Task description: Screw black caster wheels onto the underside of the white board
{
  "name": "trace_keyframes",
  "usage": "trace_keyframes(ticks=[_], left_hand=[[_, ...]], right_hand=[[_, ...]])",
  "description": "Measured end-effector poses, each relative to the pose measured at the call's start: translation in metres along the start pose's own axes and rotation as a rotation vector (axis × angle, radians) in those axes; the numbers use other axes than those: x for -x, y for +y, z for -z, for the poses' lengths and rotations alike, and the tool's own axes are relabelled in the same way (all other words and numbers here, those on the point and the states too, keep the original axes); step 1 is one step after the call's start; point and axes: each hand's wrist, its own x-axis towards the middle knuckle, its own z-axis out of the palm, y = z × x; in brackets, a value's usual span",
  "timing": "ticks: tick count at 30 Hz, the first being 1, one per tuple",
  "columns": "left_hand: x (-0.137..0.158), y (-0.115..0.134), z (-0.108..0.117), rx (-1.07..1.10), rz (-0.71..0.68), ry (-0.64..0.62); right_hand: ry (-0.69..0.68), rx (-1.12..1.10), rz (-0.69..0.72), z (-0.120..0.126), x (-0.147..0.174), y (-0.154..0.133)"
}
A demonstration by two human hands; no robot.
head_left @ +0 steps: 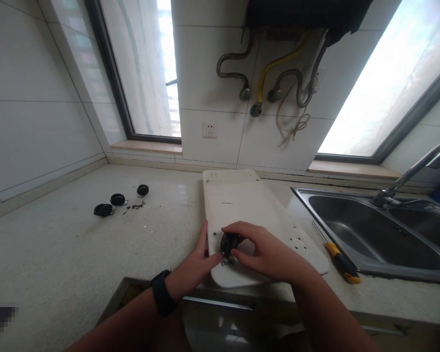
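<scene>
A white board (238, 205) with rounded corners and screw holes lies flat on the counter. Near its front left corner stands a black caster wheel (227, 242), its metal plate against the board. My right hand (262, 249) is closed around this caster, with thumb and fingers on either side of the wheel. My left hand (194, 261) grips the board's left edge, fingers along the side and thumb tip at the caster's plate. That hand's lower fingers are hidden. On the counter to the left sit three more black casters (118, 199) beside a scatter of small screws (135, 207).
A screwdriver (341, 261) with a yellow and black handle lies between the board and the steel sink (374, 239). A faucet (407, 181) rises behind the sink. Hoses (266, 68) hang on the tiled wall above a socket (209, 129). An opening shows below the counter's front edge.
</scene>
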Motion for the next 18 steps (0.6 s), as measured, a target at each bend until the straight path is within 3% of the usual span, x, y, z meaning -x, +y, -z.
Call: trace_keyframes(ticks=[8, 18], left_hand=[[0.002, 0.008, -0.001, -0.027, 0.024, 0.019], [0.000, -0.015, 0.005, 0.041, -0.016, 0.017]], right_hand=[[-0.155, -0.140, 0.069, 0.001, -0.011, 0.011], [-0.109, -0.223, 0.034, -0.006, -0.008, 0.016]])
